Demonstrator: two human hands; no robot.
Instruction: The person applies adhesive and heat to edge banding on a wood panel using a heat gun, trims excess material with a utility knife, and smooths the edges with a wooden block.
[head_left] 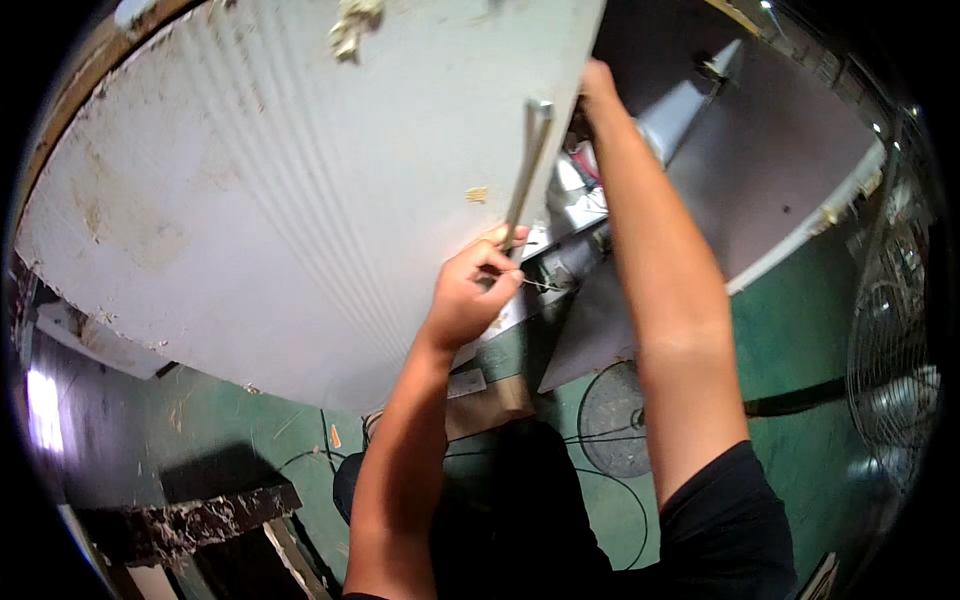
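My left hand (475,285) is closed beside the free edge of a large pale grey panel (270,190). Its thumb and forefinger pinch a thin pale wire (541,286) that runs right toward the gap. The other fingers lie against the lower end of a metal bar (527,175) along the panel's edge; whether they grip it is unclear. My right arm stretches far forward, and my right hand (598,88) goes in behind the panel's edge. Its fingers are hidden there. Between the arms, white and metallic parts (578,205) show inside the dark opening.
A second dark grey panel (780,170) stands at the right. On the green floor are a round grey disc (615,420), black cables (640,500) and a brown block (490,410). A wire fan guard (890,370) is at far right. A worn dark bench-like piece (190,520) sits lower left.
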